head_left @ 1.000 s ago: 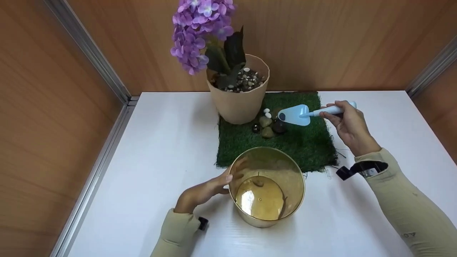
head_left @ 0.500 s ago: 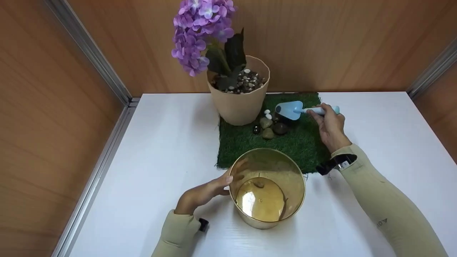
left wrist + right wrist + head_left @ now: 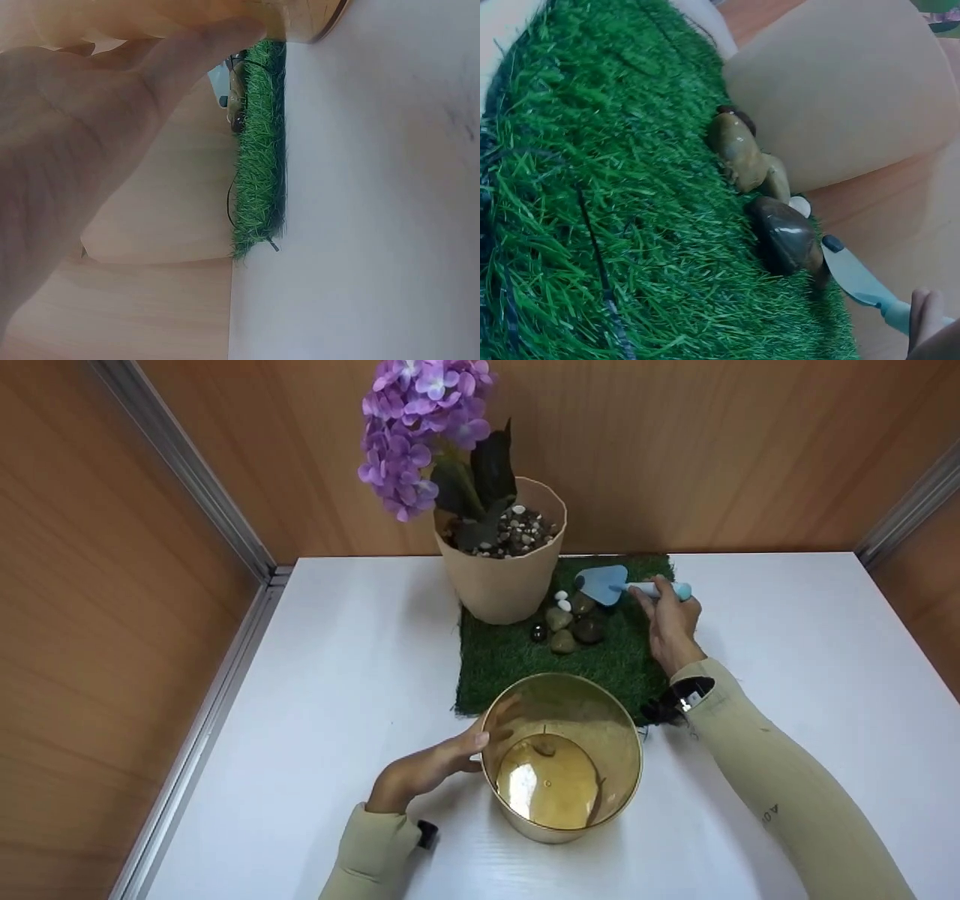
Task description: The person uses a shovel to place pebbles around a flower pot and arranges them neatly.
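In the head view my left hand (image 3: 431,765) holds the left side of a see-through amber pot (image 3: 551,834), thumb at the rim. Its fingers show dimly through the wall. My right hand (image 3: 675,626) grips the handle of a light blue garden trowel (image 3: 602,585) above the back of a turf mat (image 3: 510,675). A dark oval spot (image 3: 832,243) marks the trowel's tip; whether it is a pebble I cannot tell. The blade hangs just behind a cluster of stones (image 3: 559,619), close to a large dark stone (image 3: 784,232) in the right wrist view.
A beige flowerpot (image 3: 499,585) with purple flowers (image 3: 420,427) and gravel stands on the mat's back left corner. Behind the white table (image 3: 337,660) rises a wooden panel (image 3: 712,457). Another wooden panel (image 3: 112,622) closes the left side.
My right hand has moved left with the trowel, bringing the blade slightly left and farther back, behind the stones. The left hand and amber pot have stayed in place.
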Available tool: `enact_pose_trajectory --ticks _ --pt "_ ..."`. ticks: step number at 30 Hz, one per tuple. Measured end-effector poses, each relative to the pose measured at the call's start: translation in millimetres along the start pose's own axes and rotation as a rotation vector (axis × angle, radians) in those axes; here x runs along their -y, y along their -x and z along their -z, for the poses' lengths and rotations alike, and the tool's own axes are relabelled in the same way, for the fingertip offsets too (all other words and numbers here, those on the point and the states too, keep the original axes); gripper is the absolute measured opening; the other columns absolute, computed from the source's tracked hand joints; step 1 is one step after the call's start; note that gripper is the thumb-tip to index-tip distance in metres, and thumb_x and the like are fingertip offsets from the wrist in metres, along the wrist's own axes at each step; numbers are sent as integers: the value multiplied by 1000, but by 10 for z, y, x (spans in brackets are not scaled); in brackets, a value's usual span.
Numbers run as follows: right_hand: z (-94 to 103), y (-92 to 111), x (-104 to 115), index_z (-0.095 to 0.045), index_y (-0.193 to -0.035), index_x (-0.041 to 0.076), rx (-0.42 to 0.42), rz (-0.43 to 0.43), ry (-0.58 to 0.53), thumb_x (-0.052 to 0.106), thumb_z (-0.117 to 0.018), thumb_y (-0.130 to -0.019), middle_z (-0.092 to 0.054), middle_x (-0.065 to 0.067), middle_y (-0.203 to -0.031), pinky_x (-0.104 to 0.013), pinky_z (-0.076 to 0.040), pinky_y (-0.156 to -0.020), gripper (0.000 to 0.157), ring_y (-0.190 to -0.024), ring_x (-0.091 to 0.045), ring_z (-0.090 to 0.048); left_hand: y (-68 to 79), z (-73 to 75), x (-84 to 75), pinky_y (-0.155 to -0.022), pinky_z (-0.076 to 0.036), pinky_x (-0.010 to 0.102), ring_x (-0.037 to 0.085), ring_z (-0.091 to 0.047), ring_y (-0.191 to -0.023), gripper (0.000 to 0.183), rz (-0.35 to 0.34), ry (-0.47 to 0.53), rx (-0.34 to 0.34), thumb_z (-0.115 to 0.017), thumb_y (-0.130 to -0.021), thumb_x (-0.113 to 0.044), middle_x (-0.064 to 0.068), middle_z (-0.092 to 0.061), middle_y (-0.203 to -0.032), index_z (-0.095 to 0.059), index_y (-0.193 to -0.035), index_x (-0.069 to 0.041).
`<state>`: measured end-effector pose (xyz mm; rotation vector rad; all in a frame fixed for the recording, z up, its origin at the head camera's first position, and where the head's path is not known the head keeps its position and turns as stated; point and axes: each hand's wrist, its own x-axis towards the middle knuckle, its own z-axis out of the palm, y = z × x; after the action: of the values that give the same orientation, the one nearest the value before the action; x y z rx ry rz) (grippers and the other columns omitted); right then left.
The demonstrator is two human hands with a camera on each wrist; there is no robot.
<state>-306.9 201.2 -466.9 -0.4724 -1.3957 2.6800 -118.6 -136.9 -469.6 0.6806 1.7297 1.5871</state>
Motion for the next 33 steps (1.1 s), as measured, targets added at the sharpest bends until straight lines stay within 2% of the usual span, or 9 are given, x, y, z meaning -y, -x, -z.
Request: enact_pose_trajectory --ticks 5,10,14,17,22,26,30,33 --pt "-43 -7 -69 -45 -123 -9 39 98 66 16 -52 -95 -42 -20 -125 -28 -44 -90 39 -116 -29 -51 8 -6 -18 -99 -31 50 21 -16 -138 60 12 -16 -7 -28 -93 -58 4 -16 -153 -5 -147 -43" --pt "-58 19 -106 -50 -117 -9 65 190 144 15 -57 -92 -48 -19 -120 -30 -45 -90 35 -111 -32 -55 14 -12 -13 -99 -31 50 22 -17 -138 58 7 -9 -10 -27 -94 -55 1 -15 -153 -5 -146 -43" --pt "-32 85 -83 -50 -121 -10 80 228 188 18 -58 -92 -50 -20 -121 -29 -45 -90 41 -109 -32 -57 9 -13 -1 -99 -32 49 22 -17 -138 59 -9 -21 -3 -26 -95 -55 -2 -12 -153 -3 -147 -41" --pt "-6 167 -10 -47 -122 -9 107 194 133 18 -56 -93 -48 -19 -122 -29 -43 -91 41 -112 -30 -55 2 -12 3 -99 -32 48 21 -16 -139 59 -15 -25 8 -25 -95 -53 -5 -8 -154 0 -147 -40" --pt "12 359 203 -50 -117 -9 165 70 -94 15 -54 -94 -43 -20 -124 -31 -41 -94 33 -116 -31 -51 8 -4 -4 -98 -31 50 22 -15 -139 59 -7 -22 2 -26 -95 -55 3 -12 -154 -2 -147 -41" --pt "24 557 378 -54 -114 -9 198 -38 -225 12 -57 -93 -47 -22 -121 -31 -41 -94 30 -113 -32 -54 14 -1 -9 -99 -31 49 22 -16 -139 60 3 -21 -2 -27 -94 -56 6 -15 -153 -2 -147 -42" --pt "53 785 517 -55 -114 -9 244 -113 -248 11 -59 -91 -53 -24 -118 -29 -43 -91 31 -105 -30 -59 16 -5 -9 -99 -32 48 22 -15 -139 60 3 -15 -3 -28 -94 -56 4 -14 -153 -3 -147 -42" --pt "76 961 609 -52 -113 -10 294 -117 -232 12 -59 -91 -52 -25 -119 -28 -46 -86 31 -101 -29 -61 18 -8 -21 -99 -32 49 22 -15 -139 60 -2 -12 -4 -28 -94 -57 3 -13 -153 -4 -147 -42"
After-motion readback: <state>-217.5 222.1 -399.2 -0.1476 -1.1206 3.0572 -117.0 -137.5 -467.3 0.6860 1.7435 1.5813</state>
